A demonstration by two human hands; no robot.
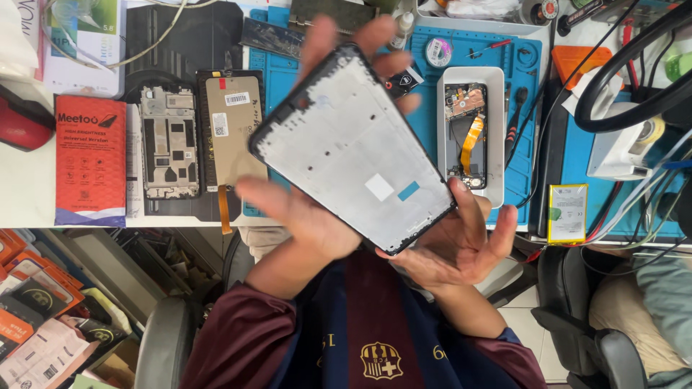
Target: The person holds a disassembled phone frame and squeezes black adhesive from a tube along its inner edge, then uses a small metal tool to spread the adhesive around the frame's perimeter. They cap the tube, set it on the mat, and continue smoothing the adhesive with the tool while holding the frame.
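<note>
Left to right: a red box [90, 160] and a bare phone frame [169, 142] lie on the table [29, 187]. The left hand [306, 216], fingers spread behind it, supports the tilted black phone chassis [353, 148] held above the table; the right hand [461, 241], palm open, cradles its lower corner. Beyond, a white tray [496, 137] holds an opened phone [466, 133].
</note>
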